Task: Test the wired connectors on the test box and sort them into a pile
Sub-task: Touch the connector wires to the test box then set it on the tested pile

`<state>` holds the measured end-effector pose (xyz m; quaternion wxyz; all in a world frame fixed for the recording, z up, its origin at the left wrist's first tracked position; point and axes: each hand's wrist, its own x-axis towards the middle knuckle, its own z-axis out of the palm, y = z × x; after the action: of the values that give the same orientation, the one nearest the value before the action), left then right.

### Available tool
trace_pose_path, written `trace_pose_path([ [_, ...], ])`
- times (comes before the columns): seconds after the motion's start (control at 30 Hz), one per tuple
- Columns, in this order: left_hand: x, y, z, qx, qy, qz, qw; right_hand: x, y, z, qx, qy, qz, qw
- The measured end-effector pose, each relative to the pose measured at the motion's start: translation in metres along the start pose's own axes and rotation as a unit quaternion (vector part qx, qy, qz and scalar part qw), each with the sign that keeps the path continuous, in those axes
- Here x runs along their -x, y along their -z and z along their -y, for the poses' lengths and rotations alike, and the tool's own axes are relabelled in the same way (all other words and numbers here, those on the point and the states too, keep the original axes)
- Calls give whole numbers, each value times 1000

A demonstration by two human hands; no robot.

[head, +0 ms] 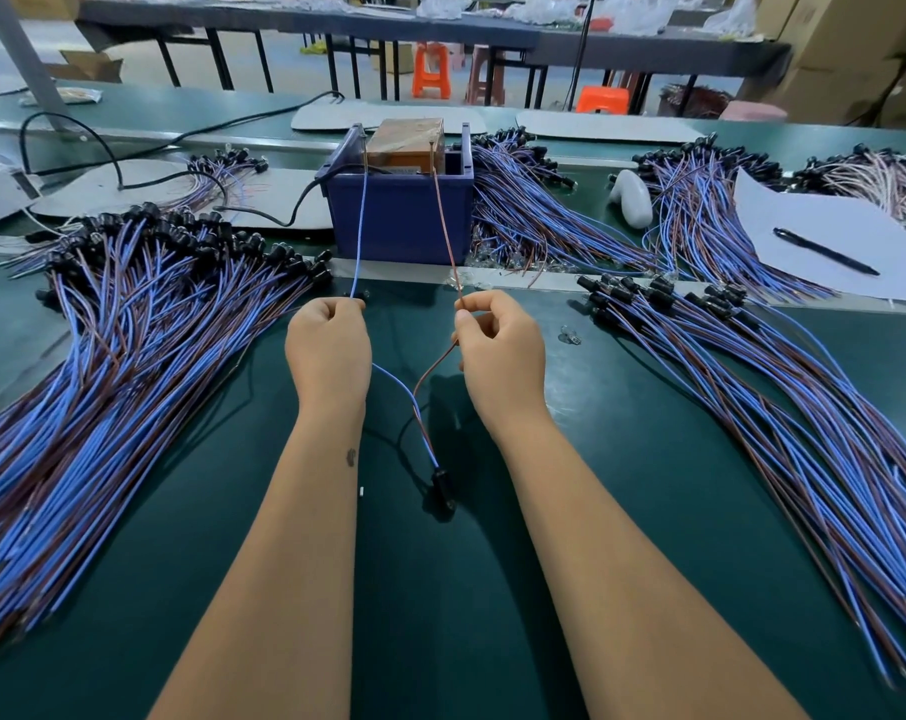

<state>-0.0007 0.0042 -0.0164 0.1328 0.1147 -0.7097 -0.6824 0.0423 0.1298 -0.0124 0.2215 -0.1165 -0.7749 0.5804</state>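
Note:
A blue test box (400,215) with a brown unit inside stands at the middle back of the green table. My left hand (329,350) pinches a blue wire (360,241) that runs up to the box. A brown wire (443,220) leading to the box is pinched by my right hand (500,350). Below both hands the two wires join at a black connector (442,485), which hangs or lies just above the table between my forearms.
A large pile of blue and brown wired connectors (129,345) covers the left side, another pile (783,387) the right. More bundles (534,210) lie behind beside the box. A white sheet with a black pen (825,250) sits at the right rear. A black cable (264,213) enters the box.

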Motion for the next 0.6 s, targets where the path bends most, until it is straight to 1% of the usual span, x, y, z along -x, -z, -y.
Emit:
trace_pose_path([
  [0.2, -2, 0, 0, -2, -13, 22, 1000, 0, 0, 0, -2, 3, 0, 1000],
  [0.6, -4, 0, 1, 45, 3, 5, 999, -1, -2, -6, 29, 36, 19, 999],
])
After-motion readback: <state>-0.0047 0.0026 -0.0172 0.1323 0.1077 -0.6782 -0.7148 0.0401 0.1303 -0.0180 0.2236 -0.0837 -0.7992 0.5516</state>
